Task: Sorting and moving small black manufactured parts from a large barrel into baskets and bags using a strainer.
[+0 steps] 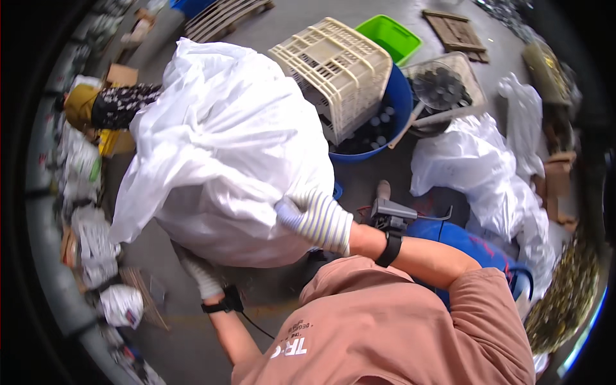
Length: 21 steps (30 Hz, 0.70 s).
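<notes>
A big white plastic sack (218, 154), stuffed full and bulging, is clutched between both gloved hands. The right hand (308, 215), in a striped knit glove, is closed on a gathered fold of the sack's skin at its near right side; the fingers sink into the plastic, so the grip looks firm. The left hand (200, 273), in a white glove, sits under the sack's lower edge, mostly hidden by the overhang (I cannot tell whether its fingers are curled shut or merely cupping). One hand pinching the side and one beneath makes sense for a soft, shapeless load: the lower hand would take the weight while the upper keeps it from rolling away.

Beyond the right-hand grip, just past the sack, a cream slatted crate (333, 67) leans tipped in the mouth of a blue drum (398, 102) holding dark round caps or lids. A green tub (388, 37) lies further out. To the right of the grip more white sacks (475, 163) are slumped on the floor, with another blue drum (468, 244) close by the right forearm. Out past the sack on the left-hand side, another person (109, 106) in a patterned dark sleeve and yellow head covering bends over.

The floor (173, 333) is bare grey concrete, with wooden pallets (459, 32) at the far edge and packed goods lined along the left
</notes>
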Tool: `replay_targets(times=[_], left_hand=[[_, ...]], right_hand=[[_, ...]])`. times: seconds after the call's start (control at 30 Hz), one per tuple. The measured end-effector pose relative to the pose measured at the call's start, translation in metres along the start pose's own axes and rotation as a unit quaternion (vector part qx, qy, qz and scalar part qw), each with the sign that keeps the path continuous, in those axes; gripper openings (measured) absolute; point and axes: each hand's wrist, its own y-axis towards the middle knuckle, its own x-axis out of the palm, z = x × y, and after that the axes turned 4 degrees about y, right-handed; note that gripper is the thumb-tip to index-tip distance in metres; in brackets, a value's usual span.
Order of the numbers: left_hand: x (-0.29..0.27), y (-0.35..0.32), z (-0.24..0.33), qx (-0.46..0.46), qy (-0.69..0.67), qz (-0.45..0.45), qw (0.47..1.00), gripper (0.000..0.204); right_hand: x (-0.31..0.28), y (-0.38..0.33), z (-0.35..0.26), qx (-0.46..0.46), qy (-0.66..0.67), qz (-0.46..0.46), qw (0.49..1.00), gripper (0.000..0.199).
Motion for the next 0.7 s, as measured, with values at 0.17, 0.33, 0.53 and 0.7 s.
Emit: replay_targets(times=[0.17,0.33,0.53,0.7], left_hand=[[0.062,-0.062,0.088,-0.012,0.221,0.087,0.971,0.076],[-0.093,-0.119,-0.030,-0.003,0.293,0.085,0.952,0.069],[-0.103,-0.151,-0.040,-0.161,-0.020,0.147,0.976,0.063],[-0.130,-0.157,-0.045,-0.151,-0.113,0.210,0.960,0.048]], right_hand=[[0.000,0.010,0.016,0.029,-0.062,-0.175,0.982,0.027],[0.055,-0.018,0.012,-0.008,-0.079,-0.341,0.937,0.029],[0.074,0.010,0.013,-0.049,-0.009,-0.551,0.833,0.029],[0.014,0.128,-0.042,-0.055,0.023,-0.288,0.956,0.036]])
